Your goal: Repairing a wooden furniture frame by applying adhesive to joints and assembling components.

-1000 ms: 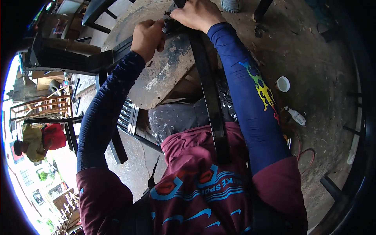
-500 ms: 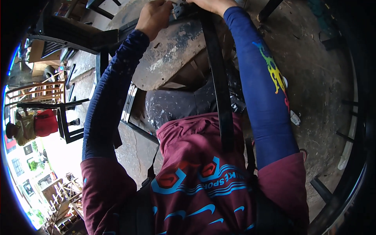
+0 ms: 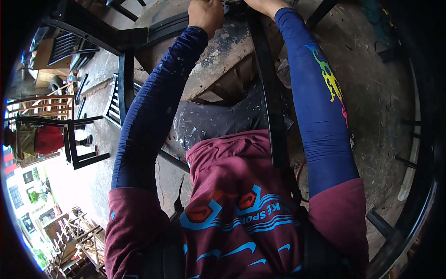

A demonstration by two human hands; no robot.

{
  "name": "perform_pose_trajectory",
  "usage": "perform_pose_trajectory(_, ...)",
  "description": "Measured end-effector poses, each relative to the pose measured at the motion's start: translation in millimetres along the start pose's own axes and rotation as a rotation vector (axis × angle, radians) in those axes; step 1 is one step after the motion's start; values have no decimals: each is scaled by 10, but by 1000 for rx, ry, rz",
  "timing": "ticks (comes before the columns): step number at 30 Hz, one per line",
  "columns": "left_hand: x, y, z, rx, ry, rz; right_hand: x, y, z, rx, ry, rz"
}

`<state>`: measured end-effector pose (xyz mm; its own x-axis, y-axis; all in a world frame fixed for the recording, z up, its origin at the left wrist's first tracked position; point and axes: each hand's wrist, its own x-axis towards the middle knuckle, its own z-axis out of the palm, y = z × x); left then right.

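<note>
My left hand (image 3: 206, 15) is at the top edge with its fingers curled closed, over the rail of a black wooden frame (image 3: 172, 29). What lies inside the fingers is hidden. My right hand (image 3: 267, 5) reaches in beside it, at the upper end of a black leg (image 3: 265, 79) that runs down toward my shirt. Its fingers are cut off by the picture's edge. A small greyish piece, too cropped to name, shows between the hands. Beneath the frame is a worn, paint-spattered top (image 3: 218, 60).
Another black post (image 3: 124, 88) of the frame stands left of my left forearm. Chair frames (image 3: 69, 139) and a person in red (image 3: 49, 139) are at the far left. Stacked wooden frames (image 3: 81, 237) fill the lower left. Black bars (image 3: 381, 224) lie at the right.
My left hand has shifted right and slightly up along the frame, closer to the right hand. My right hand and the black leg have moved a little to the right.
</note>
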<state>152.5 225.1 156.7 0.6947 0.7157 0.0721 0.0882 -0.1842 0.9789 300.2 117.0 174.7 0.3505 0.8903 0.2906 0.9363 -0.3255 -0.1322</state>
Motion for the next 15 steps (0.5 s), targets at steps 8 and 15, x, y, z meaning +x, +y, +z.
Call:
perform_pose_trajectory(8, 80, -238, -69, 622, 16, 449, -43, -135, -24, 173, 108, 187)
perform_pose_trajectory(15, 145, -30, 108, 1505, -64, 632, 33, 69, 219, -8, 149, 38)
